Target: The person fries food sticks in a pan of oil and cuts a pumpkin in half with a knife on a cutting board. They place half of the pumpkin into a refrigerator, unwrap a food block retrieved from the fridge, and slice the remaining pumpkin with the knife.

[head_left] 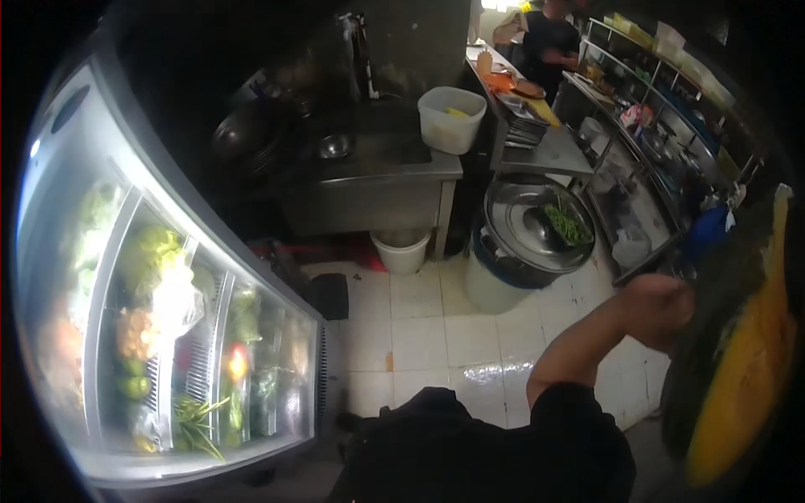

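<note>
My right hand is closed at the edge of a large cut gourd at the far right. The gourd has dark green rind and an orange-yellow cut face, and it stands nearly upright. My fingertips are partly hidden against the dark rind. My bare forearm comes out of a black short sleeve at the bottom. My left hand is not in view. On the left stands a lit glass-front fridge with vegetables on its shelves, among them green pods.
A lidded drum bears greens on its lid. Behind are a metal counter with a white tub, and a bucket below. A person stands at the back beside shelves.
</note>
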A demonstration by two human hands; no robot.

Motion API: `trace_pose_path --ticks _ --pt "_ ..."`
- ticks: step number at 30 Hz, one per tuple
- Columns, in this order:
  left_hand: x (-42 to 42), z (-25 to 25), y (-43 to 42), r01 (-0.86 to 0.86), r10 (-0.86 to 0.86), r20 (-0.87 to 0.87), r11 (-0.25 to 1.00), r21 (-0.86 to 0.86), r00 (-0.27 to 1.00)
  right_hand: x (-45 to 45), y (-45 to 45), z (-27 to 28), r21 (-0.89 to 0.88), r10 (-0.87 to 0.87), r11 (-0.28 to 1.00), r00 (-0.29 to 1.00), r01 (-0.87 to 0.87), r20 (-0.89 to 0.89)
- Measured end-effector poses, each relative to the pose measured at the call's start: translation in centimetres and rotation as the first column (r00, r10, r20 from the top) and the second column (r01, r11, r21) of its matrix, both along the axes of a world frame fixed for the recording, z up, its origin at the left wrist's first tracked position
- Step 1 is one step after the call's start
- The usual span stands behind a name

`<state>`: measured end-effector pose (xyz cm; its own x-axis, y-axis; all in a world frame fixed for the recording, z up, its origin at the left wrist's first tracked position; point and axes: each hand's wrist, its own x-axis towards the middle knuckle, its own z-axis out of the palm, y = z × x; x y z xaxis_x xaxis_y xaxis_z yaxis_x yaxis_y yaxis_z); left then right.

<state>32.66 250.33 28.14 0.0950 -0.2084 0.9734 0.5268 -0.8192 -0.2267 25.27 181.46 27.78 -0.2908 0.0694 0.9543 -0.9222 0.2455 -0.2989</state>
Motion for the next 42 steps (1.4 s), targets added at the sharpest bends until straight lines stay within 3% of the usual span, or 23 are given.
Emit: trace_pose_path --ticks 4,6,7,9,10,12,13,14,15,17,23,25,27,29,32,33,34,35,36,37,38,40,42 --pt "-1.3 1.6 -5.2 0.357 -0.390 0.013 0.827 -0.434 0.921 -1.2 -8.3 -1.6 -0.016 -0.175 0.984 0.984 0.175 0.008" --pt "-2.0 2.5 -7.6 0.446 -0.512 0.085 0.642 -0.624 0.855 -2.7 -12.5 -3.9 -0.119 0.158 0.983 0.976 -0.141 0.148" --pt "-2.3 3.0 -8.6 0.459 -0.543 0.114 0.558 -0.692 0.832 -2.8 -13.6 -4.1 -0.245 0.488 0.869 0.827 -0.430 0.280" --pt "-3.3 3.5 -10.3 0.480 -0.587 0.194 0.381 -0.790 0.786 -3.3 -14.2 -2.8 -0.299 0.590 0.801 0.772 -0.519 0.238" --pt "-3.7 3.7 -10.7 0.485 -0.596 0.231 0.308 -0.819 0.769 -3.0 -11.9 0.2 -0.212 0.381 0.911 0.919 -0.355 0.102" --pt "-4.1 4.2 -11.5 0.474 -0.588 0.288 0.189 -0.860 0.756 -3.1 -12.2 -0.5 0.040 0.136 0.990 0.989 -0.138 0.054" --pt "-4.5 4.4 -11.8 0.467 -0.577 0.312 0.138 -0.874 0.755 -3.3 -12.6 -0.6 -0.040 0.303 0.953 0.937 -0.301 0.171" --pt "-5.2 4.6 -12.1 0.457 -0.573 0.322 0.105 -0.883 0.754 -4.1 -13.2 -0.2 -0.158 0.375 0.920 0.923 -0.359 0.090" --pt "-5.6 4.8 -12.2 0.443 -0.572 0.321 0.085 -0.892 0.755 -4.6 -13.6 0.2 -0.212 0.418 0.894 0.905 -0.394 0.079" --pt "-7.6 4.2 -12.0 0.474 -0.721 0.185 0.221 -0.852 0.668 -5.2 -13.3 1.0 -0.218 0.435 0.888 0.894 -0.405 0.111" --pt "-8.7 4.1 -12.7 0.398 -0.846 0.053 0.193 -0.897 0.530 -7.0 -10.1 1.1 -0.034 0.383 0.922 0.896 -0.385 0.224" --pt "-8.5 3.9 -14.9 0.384 -0.920 -0.032 0.195 -0.902 0.392 -7.6 -7.9 0.6 0.152 0.286 0.933 0.929 -0.326 0.234" --pt "-8.0 3.6 -17.9 0.356 -0.974 -0.136 0.194 -0.914 0.182 -8.3 -5.3 -0.2 0.355 0.167 0.915 0.980 -0.194 0.107" --pt "-7.2 3.7 -22.2 0.369 -0.981 -0.185 0.149 -0.917 -0.063 -9.2 -3.9 -1.9 0.221 0.067 0.975 0.974 -0.019 -0.215" --pt "-5.8 4.0 -27.7 0.560 -0.970 -0.128 -0.009 -0.829 -0.205 -9.1 3.8 2.3 0.294 0.067 0.956 0.978 -0.007 -0.196" --pt "-5.5 4.1 -29.1 0.640 -0.971 -0.106 -0.059 -0.766 -0.216 -9.3 4.5 2.3 0.183 0.281 0.950 0.950 -0.254 -0.136" --pt "-5.2 4.2 -30.5 0.713 -0.970 -0.089 -0.102 -0.694 -0.225 -9.3 5.3 2.4 0.057 0.487 0.873 0.864 -0.484 -0.123" --pt "-5.4 3.9 -30.9 0.787 -0.958 0.000 -0.235 -0.570 -0.286 -8.9 8.4 4.2 -0.197 0.851 0.510 0.525 -0.837 -0.028" --pt "-6.4 3.0 -30.4 0.717 -0.927 -0.009 -0.284 -0.637 -0.375 -8.7 11.9 6.2 -0.438 0.998 0.024 0.043 -0.899 -0.034" --pt "-7.5 1.9 -29.6 0.640 -0.881 -0.017 -0.330 -0.694 -0.473 -8.6 15.0 7.6 -0.627 0.893 -0.412 -0.430 -0.661 -0.134" --pt "-8.6 0.4 -30.2 0.494 -0.821 -0.013 -0.330 -0.805 -0.571 -8.5 15.5 7.4 -0.729 0.584 -0.654 -0.748 -0.202 -0.317" --pt "-10.0 -1.2 -29.4 0.175 -0.670 0.155 -0.398 -0.900 -0.726 -9.2 16.5 4.3 -0.704 0.505 -0.674 -0.835 -0.223 -0.218" --pt "-11.1 -2.1 -28.7 -0.104 -0.531 0.337 -0.420 -0.902 -0.778 -10.2 17.1 1.1 -0.566 0.150 -0.824 -0.955 0.022 -0.255"
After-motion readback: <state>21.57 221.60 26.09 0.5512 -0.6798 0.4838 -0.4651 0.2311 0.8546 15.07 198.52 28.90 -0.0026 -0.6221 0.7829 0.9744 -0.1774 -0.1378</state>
